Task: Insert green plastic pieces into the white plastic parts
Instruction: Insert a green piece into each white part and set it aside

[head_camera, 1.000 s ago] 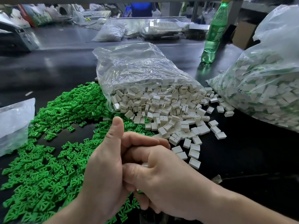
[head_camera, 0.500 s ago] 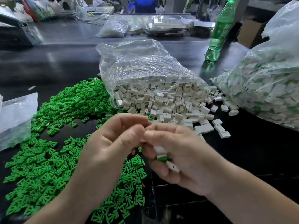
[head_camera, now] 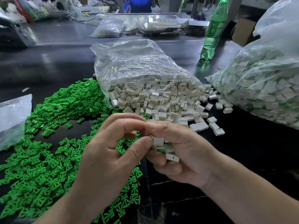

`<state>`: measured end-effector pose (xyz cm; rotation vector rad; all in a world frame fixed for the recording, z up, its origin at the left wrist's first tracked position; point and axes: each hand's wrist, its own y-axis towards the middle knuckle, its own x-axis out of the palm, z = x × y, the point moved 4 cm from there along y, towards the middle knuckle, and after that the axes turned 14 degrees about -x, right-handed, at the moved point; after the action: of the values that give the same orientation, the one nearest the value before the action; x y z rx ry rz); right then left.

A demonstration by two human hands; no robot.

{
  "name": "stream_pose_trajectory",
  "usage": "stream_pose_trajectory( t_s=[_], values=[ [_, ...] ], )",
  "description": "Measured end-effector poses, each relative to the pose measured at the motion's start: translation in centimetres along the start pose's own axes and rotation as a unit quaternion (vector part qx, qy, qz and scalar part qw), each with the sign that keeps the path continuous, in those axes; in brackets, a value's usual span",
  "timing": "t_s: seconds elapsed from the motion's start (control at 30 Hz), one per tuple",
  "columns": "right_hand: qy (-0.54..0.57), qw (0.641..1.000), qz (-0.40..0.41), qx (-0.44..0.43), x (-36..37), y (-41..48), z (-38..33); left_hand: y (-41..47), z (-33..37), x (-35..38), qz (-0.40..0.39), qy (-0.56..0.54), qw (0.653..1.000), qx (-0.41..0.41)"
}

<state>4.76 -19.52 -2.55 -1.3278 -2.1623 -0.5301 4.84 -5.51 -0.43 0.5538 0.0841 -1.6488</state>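
Here, white parts [head_camera: 172, 157] inside the curled right hand [head_camera: 194, 152].

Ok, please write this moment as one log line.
step: insert | right hand: holds white parts | left hand: thumb at one part

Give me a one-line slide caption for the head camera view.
Right hand holds white parts; left hand pinches at one, beside loose green pieces and an open bag.

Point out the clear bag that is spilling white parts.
The middle bag, beside the green pieces: white parts pour from its open mouth. The big bag at right shows no opening.
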Motion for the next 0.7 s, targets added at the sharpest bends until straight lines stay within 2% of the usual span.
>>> stream_pose_trajectory(
  t_s=[0.07, 0.17, 0.27, 0.33, 0.4, 0.63, 0.7],
  values=[
    [0.053, 0.998, 0.030, -0.020, -0.6, 0.1, -1.0, 0.1, -0.4, -0.4, 0.013, 0.001, 0.999, -0.033],
    [0.098, 0.983, 0.117, -0.099, -1.9, 0.0, -3.4, 0.3, -0.5, 0.5, -0.027, 0.132, 0.991, 0.003],
    [0.109, 0.967, 0.187, -0.133, -2.7, 0.0, -4.4, -0.2, -0.6, 2.7, -0.135, 0.297, 0.940, 0.098],
    [0.110, 0.963, 0.211, -0.129, -2.9, 0.0, -4.2, -0.5, -0.9, 3.8, -0.183, 0.360, 0.905, 0.131],
    [0.103, 0.963, 0.222, -0.116, -2.9, 0.0, -3.9, -0.4, -0.9, 4.0, -0.188, 0.371, 0.896, 0.155],
    [0.080, 0.967, 0.230, -0.080, -3.0, 0.0, -3.5, -0.3, -0.4, 4.1, -0.172, 0.354, 0.904, 0.170],
    [0.075, 0.970, 0.219, -0.069, -2.8, -0.1, -3.3, 0.0, -0.3, 3.5, -0.138, 0.333, 0.920, 0.154]
  ],
)
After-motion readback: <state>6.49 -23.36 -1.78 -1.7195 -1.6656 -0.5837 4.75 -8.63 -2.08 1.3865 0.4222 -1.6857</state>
